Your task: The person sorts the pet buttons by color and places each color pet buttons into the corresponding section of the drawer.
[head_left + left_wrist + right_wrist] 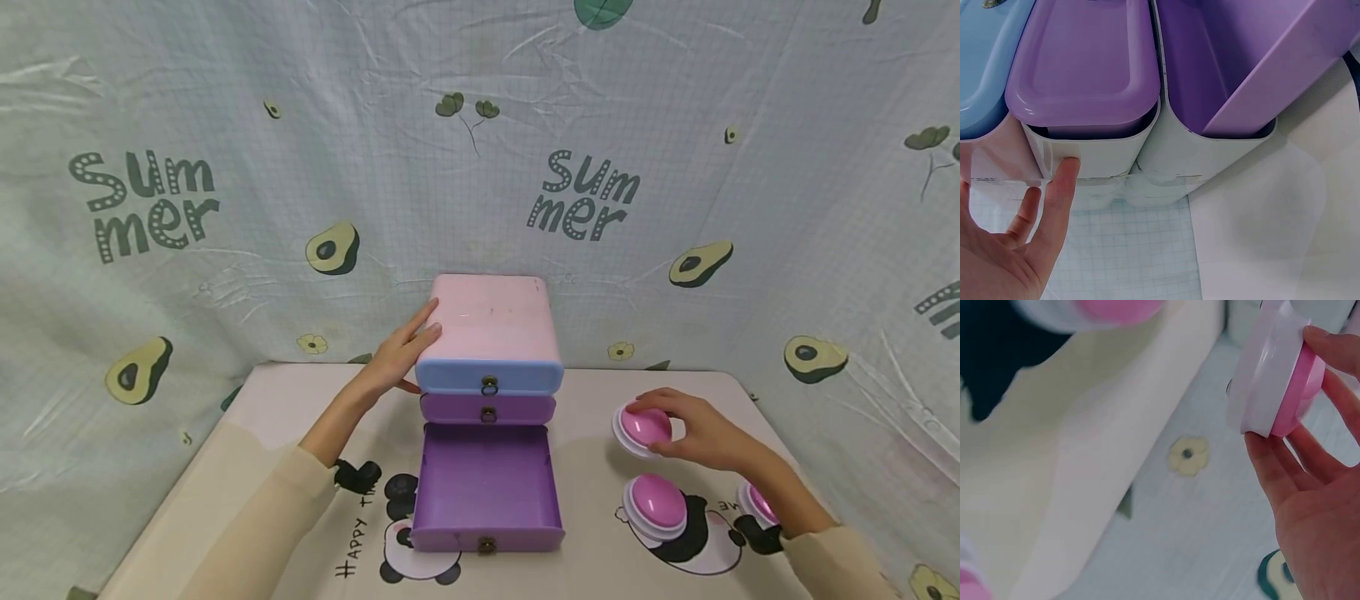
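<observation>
A small drawer cabinet (491,317) stands at the middle of the table, with a pink top, a blue upper drawer and purple drawers below. Its bottom purple drawer (487,475) is pulled out, and nothing lies in it. My left hand (397,354) touches the cabinet's left side with its fingers extended; the left wrist view shows a fingertip of this hand (1016,250) against the white casing. Thumb and fingers of my right hand (701,429) grip a round pink push button with a white base (1272,381) by its edge, apparently raised off the table.
Below the held one, another pink push button (658,504) lies on the table. A third button (759,502) is partly hidden behind my right forearm. The table (592,533) has a panda-printed cover, and an avocado-printed sheet (420,183) hangs behind it.
</observation>
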A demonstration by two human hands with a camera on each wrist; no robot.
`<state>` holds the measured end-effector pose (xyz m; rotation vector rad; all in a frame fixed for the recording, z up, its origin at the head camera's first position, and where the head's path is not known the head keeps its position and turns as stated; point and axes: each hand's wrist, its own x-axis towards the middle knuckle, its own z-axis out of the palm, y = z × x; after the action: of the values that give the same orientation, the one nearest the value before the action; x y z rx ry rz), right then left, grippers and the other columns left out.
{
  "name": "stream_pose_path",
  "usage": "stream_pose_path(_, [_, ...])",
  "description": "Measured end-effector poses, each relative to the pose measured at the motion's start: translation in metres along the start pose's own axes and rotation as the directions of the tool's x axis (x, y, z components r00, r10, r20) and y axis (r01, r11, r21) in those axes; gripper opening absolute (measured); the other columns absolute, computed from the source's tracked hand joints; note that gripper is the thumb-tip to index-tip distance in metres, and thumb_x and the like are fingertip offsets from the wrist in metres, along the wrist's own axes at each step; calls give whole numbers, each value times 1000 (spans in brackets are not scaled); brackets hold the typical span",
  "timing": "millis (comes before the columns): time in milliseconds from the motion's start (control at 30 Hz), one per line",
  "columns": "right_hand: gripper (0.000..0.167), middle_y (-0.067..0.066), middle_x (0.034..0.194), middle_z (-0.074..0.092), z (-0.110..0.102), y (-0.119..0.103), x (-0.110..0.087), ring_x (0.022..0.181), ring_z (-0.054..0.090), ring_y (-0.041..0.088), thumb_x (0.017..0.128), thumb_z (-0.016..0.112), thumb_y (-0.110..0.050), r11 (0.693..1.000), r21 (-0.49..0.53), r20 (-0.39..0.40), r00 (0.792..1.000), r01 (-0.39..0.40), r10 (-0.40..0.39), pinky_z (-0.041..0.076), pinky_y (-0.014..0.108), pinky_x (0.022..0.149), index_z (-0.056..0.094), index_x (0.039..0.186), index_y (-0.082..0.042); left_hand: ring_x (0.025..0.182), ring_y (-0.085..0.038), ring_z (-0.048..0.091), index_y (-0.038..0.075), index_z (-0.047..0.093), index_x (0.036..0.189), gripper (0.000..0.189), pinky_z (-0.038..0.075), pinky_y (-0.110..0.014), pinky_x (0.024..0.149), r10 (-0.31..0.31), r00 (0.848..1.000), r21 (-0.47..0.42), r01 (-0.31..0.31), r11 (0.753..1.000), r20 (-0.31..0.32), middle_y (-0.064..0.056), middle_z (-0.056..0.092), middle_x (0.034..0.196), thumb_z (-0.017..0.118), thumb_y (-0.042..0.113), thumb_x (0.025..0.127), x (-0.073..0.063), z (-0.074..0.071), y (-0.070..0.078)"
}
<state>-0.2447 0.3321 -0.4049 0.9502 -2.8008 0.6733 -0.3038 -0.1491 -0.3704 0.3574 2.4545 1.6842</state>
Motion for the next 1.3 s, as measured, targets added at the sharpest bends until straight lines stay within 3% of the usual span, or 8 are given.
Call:
stream_pose_path(167, [56, 6, 135, 66, 2, -26, 15, 126, 62, 34, 78, 88, -12, 999, 15, 19, 999, 39, -39, 59, 52, 96, 71, 130, -24, 141, -48, 47, 58, 18, 159, 65, 63, -58, 74, -8, 1000, 6, 8, 1000, -1, -13, 25, 171, 48, 64, 102, 3, 0, -2])
stream_pose_path(500, [62, -4, 138, 63, 11, -69, 34, 127, 61, 21, 78, 87, -8, 980, 99, 61, 982, 174, -181, 58, 38, 100, 68, 131, -31, 140, -48, 49, 57, 18, 160, 65, 64, -57, 75, -10, 1000, 1, 10, 1000, -6, -16, 28, 169, 48, 63, 102, 0, 1, 0])
stream_pose_path(633, [60, -2, 140, 61, 19, -85, 41, 128, 60, 21, 79, 86, -7, 964, 135, 88, 966, 229, -242, 56, 39, 102, 68, 131, -29, 139, -48, 50, 58, 17, 159, 66, 64, -55, 75, -12, 1000, -3, 12, 1000, 3, -18, 32, 166, 48, 64, 102, 2, 2, -1])
stream_pose_path(800, [56, 0, 141, 60, 33, -107, 56, 130, 59, 24, 80, 83, -9, 948, 157, 136, 945, 277, -299, 55, 42, 105, 68, 131, -26, 142, -48, 47, 57, 18, 160, 65, 63, -60, 76, -10, 1000, 0, 10, 1000, -7, -14, 26, 171, 48, 64, 102, 2, 0, -3])
stream_pose_path(967, [53, 2, 140, 61, 53, -127, 73, 129, 60, 22, 80, 82, -12, 934, 192, 192, 922, 301, -336, 54, 37, 105, 69, 131, -23, 142, -49, 46, 56, 18, 160, 65, 61, -63, 77, -14, 1000, 7, 14, 1000, -11, -12, 23, 172, 47, 62, 103, 0, 0, -2])
stream_pose_path(1300, [51, 4, 141, 62, 84, -146, 104, 129, 59, 21, 84, 83, -19, 916, 217, 269, 882, 336, -387, 53, 32, 106, 69, 133, -19, 138, -50, 50, 57, 17, 160, 63, 61, -64, 78, -19, 1000, 0, 19, 1000, -7, -20, 33, 166, 47, 60, 104, 0, 0, -1])
